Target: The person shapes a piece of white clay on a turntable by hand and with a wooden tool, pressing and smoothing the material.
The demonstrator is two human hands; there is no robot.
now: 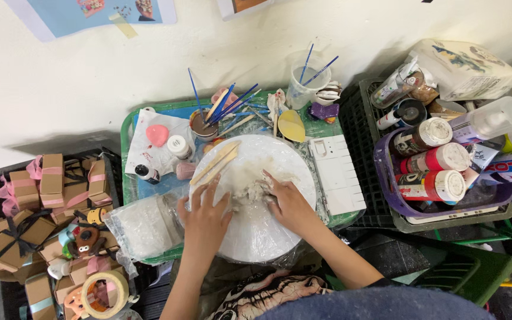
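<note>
A lump of pale clay (250, 191) is worked at the middle of a round white board (256, 237) wrapped in clear film, and it is pressed from both sides. The left hand (205, 219) is laid flat with fingers spread, its fingertips touching the lump's left edge; the right hand (288, 204) is curled against the right edge, fingers bent onto the clay. Neither hand is closed around anything — the clay is squeezed between them, not gripped.

Several risks can be judged from this layout. The film under the clay could be dragged and wrinkled by the sideways push, so that the lump is shifted off centre. Two wooden modelling sticks (214, 165) are lying on the board's upper left, just beside the left hand's fingers, and could be nudged off toward the small paint pots (179, 146). Behind the board, a brown cup of brushes (204, 125) and a clear cup of brushes (299, 83) are standing near the edge of the green tray (127, 139); either could be tipped if the board is pushed away from the body. The board itself overhangs the tray's near edge — a hard downward press there might rock it. A white palette (336, 175) is touching the board's right rim.
</note>
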